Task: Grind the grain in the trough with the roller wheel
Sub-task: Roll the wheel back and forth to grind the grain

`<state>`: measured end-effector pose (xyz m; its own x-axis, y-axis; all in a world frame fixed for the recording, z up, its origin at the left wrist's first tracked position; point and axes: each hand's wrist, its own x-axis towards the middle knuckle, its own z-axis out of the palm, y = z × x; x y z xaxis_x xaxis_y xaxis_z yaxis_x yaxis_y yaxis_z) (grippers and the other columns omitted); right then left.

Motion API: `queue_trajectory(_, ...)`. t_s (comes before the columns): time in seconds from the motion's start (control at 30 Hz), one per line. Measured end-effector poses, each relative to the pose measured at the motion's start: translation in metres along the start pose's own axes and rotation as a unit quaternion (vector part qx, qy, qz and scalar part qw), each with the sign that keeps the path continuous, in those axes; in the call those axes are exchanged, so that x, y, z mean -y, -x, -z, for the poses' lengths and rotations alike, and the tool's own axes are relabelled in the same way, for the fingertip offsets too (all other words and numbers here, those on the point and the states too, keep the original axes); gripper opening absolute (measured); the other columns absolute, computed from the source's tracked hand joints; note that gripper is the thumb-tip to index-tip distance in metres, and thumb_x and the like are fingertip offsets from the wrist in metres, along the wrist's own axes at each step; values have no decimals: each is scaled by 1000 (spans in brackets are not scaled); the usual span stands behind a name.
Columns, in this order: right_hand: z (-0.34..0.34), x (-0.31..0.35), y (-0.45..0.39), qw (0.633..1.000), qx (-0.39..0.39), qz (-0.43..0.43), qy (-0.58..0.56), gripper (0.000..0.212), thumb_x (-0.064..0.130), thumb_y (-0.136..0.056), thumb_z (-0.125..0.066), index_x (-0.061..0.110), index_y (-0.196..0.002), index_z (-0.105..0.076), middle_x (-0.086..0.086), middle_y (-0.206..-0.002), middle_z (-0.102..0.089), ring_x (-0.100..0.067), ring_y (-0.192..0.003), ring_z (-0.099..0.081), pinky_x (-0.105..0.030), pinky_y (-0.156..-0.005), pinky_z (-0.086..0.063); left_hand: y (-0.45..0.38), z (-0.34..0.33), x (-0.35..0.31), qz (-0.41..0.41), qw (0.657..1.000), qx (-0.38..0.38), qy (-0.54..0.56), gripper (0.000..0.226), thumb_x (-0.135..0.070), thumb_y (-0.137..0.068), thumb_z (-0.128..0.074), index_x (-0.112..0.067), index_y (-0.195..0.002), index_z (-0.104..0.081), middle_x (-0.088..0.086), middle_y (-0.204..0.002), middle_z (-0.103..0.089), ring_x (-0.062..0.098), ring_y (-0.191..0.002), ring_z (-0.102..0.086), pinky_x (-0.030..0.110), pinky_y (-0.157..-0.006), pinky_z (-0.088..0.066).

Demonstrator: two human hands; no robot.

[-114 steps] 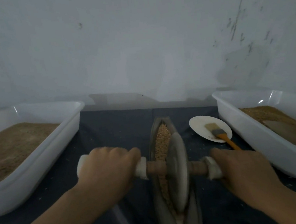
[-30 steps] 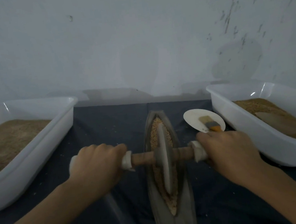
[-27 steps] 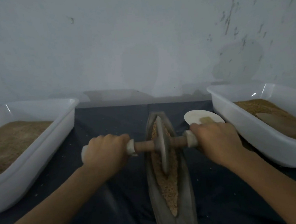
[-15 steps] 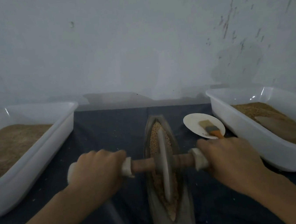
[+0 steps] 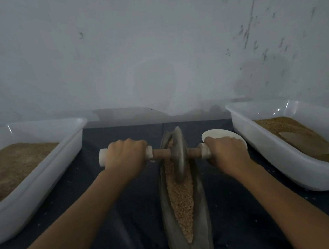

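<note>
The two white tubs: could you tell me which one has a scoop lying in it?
The right tub: a scoop lies on its grain; the left tub holds only grain.

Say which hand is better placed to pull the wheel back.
Neither alone: the left hand and right hand each grip one axle end beside the roller wheel, at the trough's far end.

Dim, bluish, soft-focus view; wide-angle bowing at edges.

We face a pale, scuffed wall (image 5: pixel 152 54) with dark flecks at its upper right. The light is dim. Below it, a dark cloth (image 5: pixel 129 219) covers the worktop.
</note>
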<state>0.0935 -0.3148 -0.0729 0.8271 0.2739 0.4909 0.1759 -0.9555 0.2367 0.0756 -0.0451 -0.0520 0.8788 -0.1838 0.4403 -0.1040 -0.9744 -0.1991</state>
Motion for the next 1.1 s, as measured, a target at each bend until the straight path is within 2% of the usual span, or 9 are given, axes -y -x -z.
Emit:
queue_trajectory(0.17,43,3,47,997,-36,72,-6,36,32,-62,-82,27,-75,-48,4,-61,-56,-17,-54,-54,-27,-50,-27,51,18,6,-14,999,42,13,22,-47,-84,-55,-34,-82,-37,-8,-82,-59,19,-78,-62,31,-62,-37)
queue_trajectory(0.3,75,4,81,990,-77,113,-44,48,16,-38,-89,21,-66,-51,3,-53,-52,-21,-40,-49,-28,-34,-37,97,22,19,-40,999,16,23,33,-53,-72,-60,-36,-72,-32,-14,-57,-43,7,-50,-42,27,-49,-28)
queue_trajectory(0.4,69,7,69,993,-45,107,-10,45,20,-41,-89,21,-69,-53,3,-54,-55,-19,-42,-52,-25,-42,-32,89,19,17,-28,999,22,20,29,-54,-74,-59,-35,-74,-37,-13,-58,-43,9,-52,-43,27,-50,-28)
queue_trajectory(0.47,54,8,47,995,-11,93,17,35,29,-63,-82,25,-80,-53,4,-66,-60,-18,-56,-57,-27,-51,-33,68,11,12,-2,999,36,26,25,-54,-81,-54,-33,-79,-39,-10,-68,-50,14,-64,-56,29,-56,-34)
queue_trajectory(0.6,24,5,0,999,28,35,13,30,33,-84,-63,28,-86,-33,5,-82,-59,-18,-72,-57,-31,-58,-44,17,-5,8,15,999,23,33,21,-46,-85,-55,-31,-78,-42,-7,-79,-60,20,-74,-61,30,-61,-36)
queue_trajectory(0.77,33,7,16,999,27,43,2,23,35,-82,-67,26,-91,-46,5,-80,-60,-16,-71,-57,-32,-61,-48,22,0,8,5,999,28,22,22,-45,-85,-54,-32,-78,-38,-6,-84,-62,20,-77,-62,30,-62,-34)
queue_trajectory(0.9,64,8,68,993,-52,93,-39,45,28,-44,-89,25,-68,-52,5,-53,-53,-14,-42,-50,-24,-40,-37,74,18,13,-21,998,52,19,26,-55,-80,-53,-35,-78,-36,-11,-65,-47,9,-59,-49,28,-54,-30)
queue_trajectory(1.0,72,6,77,991,-53,114,-51,49,21,-38,-89,23,-64,-48,4,-50,-50,-18,-37,-47,-25,-32,-35,94,29,17,-26,999,40,1,29,-59,-76,-51,-38,-73,-32,-12,-56,-36,4,-47,-27,25,-46,-15)
queue_trajectory(1.1,56,6,56,993,-28,114,-9,44,28,-46,-88,26,-69,-50,2,-54,-54,-16,-43,-52,-24,-40,-26,84,25,12,-9,998,55,1,31,-59,-78,-51,-36,-74,-31,-11,-61,-44,9,-54,-44,29,-51,-25)
